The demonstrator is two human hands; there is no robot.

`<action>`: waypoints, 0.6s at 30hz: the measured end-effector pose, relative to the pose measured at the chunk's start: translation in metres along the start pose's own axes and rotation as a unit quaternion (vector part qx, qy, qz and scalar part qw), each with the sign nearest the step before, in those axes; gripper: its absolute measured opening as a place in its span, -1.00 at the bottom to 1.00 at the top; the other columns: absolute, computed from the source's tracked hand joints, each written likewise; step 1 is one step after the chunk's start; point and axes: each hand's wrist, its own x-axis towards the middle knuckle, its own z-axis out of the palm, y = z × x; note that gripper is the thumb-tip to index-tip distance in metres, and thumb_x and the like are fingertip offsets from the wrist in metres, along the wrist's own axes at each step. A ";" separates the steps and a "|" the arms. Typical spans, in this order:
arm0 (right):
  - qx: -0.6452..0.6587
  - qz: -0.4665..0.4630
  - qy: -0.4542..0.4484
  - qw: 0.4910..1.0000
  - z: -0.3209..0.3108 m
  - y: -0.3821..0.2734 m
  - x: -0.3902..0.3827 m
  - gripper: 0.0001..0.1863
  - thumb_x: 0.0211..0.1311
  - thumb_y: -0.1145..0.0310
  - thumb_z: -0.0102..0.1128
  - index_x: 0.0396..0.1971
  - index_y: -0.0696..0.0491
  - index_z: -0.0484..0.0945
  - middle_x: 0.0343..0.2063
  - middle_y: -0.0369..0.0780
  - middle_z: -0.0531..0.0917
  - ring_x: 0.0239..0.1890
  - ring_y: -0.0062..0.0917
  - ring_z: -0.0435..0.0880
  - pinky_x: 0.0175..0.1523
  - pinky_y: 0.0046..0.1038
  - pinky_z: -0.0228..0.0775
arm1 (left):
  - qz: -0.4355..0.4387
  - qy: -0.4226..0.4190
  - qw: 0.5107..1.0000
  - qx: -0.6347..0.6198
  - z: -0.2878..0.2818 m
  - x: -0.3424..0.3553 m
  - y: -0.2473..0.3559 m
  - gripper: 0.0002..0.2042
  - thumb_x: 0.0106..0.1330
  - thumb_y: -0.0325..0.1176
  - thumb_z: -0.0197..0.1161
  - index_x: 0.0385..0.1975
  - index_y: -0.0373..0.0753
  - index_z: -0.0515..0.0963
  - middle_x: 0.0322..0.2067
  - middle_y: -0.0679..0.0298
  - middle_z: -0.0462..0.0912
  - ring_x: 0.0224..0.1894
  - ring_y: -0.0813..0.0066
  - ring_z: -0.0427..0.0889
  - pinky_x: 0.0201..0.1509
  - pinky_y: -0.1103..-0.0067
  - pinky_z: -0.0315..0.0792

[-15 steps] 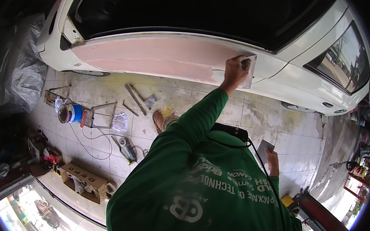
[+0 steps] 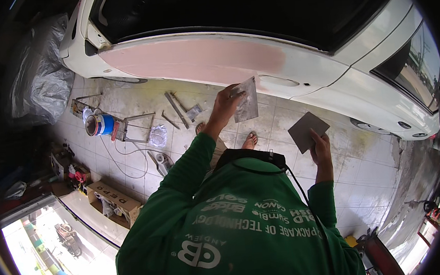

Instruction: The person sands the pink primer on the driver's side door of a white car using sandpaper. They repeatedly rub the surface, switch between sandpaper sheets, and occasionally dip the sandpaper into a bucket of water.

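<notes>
A thin metal filler spreader [image 2: 246, 100] is gripped in my left hand [image 2: 223, 109], its pale-smeared blade just in front of the car door's lower edge; I cannot tell whether it touches. My right hand [image 2: 322, 152] is closed on the edge of a dark grey square plate [image 2: 306, 130], held over the floor with its thumb on top. Before me stands the white car [image 2: 323, 75], its door covered by a wide pink patch of body filler [image 2: 188, 60]. The patch ends near the door handle area [image 2: 277, 81].
A low metal stand [image 2: 121, 128] bears a blue can [image 2: 101, 125]. On the tiled floor lie metal bars [image 2: 176, 109], a power tool [image 2: 162, 162] with its cable, and a cardboard box [image 2: 114, 201]. Silver plastic sheeting [image 2: 47, 78] hangs at the far left.
My left hand has come back from the door and moved left with the spreader. My right hand has risen forward with the grey plate, bringing the two nearer each other.
</notes>
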 end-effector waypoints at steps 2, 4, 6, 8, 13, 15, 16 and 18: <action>0.010 -0.004 -0.081 0.997 0.057 -0.001 0.022 -0.75 0.37 0.43 0.25 -0.05 0.22 0.58 -0.12 -0.16 0.71 -0.13 -0.48 0.73 -0.06 -0.45 0.62 | 0.085 0.028 0.986 0.138 -0.013 -0.033 0.027 -0.62 0.31 -0.45 0.24 0.11 -0.46 0.54 -0.23 0.03 0.70 -0.18 0.36 0.69 -0.10 0.44 0.56; 0.084 0.061 -0.130 0.986 0.117 -0.002 0.029 -0.78 0.35 0.45 0.19 -0.07 0.22 0.59 -0.17 -0.16 0.71 -0.15 -0.44 0.73 -0.03 -0.42 0.62 | 0.201 0.010 0.970 0.139 -0.019 -0.059 0.047 -0.56 0.20 -0.62 0.16 0.14 -0.39 0.54 -0.02 -0.06 0.65 0.00 0.11 0.69 0.08 0.39 0.55; 0.133 0.096 -0.146 0.976 0.168 0.004 0.032 -0.78 0.34 0.43 0.17 -0.09 0.21 0.60 -0.17 -0.15 0.71 -0.17 -0.41 0.74 -0.04 -0.41 0.63 | 0.258 -0.005 0.956 0.139 -0.021 -0.087 0.069 -0.55 0.19 -0.66 0.11 0.13 -0.36 0.55 0.04 -0.07 0.62 0.04 0.03 0.65 0.11 0.37 0.54; 0.158 0.104 -0.183 0.965 0.203 0.009 0.028 -0.77 0.33 0.39 0.18 -0.12 0.19 0.62 -0.16 -0.13 0.71 -0.19 -0.40 0.75 -0.07 -0.41 0.66 | 0.244 -0.015 0.916 0.319 -0.045 -0.116 0.040 -0.55 0.16 -0.69 0.10 0.10 -0.35 0.57 0.03 -0.03 0.62 0.07 -0.04 0.61 0.16 0.29 0.52; 0.042 0.040 -0.153 0.986 0.263 0.034 0.011 -0.75 0.25 0.37 0.24 -0.11 0.13 0.56 -0.26 -0.23 0.66 -0.24 -0.46 0.70 -0.22 -0.40 0.61 | 0.185 0.094 0.888 0.410 -0.137 -0.183 0.020 -0.60 0.10 -0.70 0.12 -0.02 -0.33 0.60 -0.05 0.03 0.62 0.02 0.00 0.60 0.16 0.27 0.49; -0.045 -0.002 -0.138 0.989 0.288 0.047 -0.008 -0.74 0.22 0.38 0.25 -0.11 0.12 0.55 -0.29 -0.26 0.65 -0.26 -0.49 0.68 -0.27 -0.38 0.59 | 0.241 0.086 0.874 0.414 -0.148 -0.208 0.045 -0.64 0.10 -0.70 0.14 -0.08 -0.30 0.59 -0.07 0.07 0.62 0.01 0.04 0.59 0.13 0.27 0.48; -0.100 0.021 -0.170 0.980 0.305 0.052 -0.018 -0.74 0.22 0.39 0.25 -0.11 0.12 0.54 -0.29 -0.26 0.63 -0.26 -0.50 0.67 -0.29 -0.37 0.59 | 0.271 0.093 0.863 0.417 -0.155 -0.219 0.051 -0.66 0.09 -0.70 0.14 -0.11 -0.28 0.59 -0.08 0.08 0.62 0.00 0.05 0.59 0.11 0.28 0.48; -0.212 0.064 -0.229 0.948 0.336 0.065 -0.042 -0.75 0.21 0.41 0.23 -0.12 0.13 0.53 -0.29 -0.27 0.60 -0.27 -0.51 0.66 -0.34 -0.34 0.57 | 0.297 0.080 0.846 0.436 -0.174 -0.219 0.022 -0.66 0.11 -0.69 0.13 -0.10 -0.25 0.57 -0.11 0.09 0.60 -0.04 0.06 0.58 0.08 0.25 0.47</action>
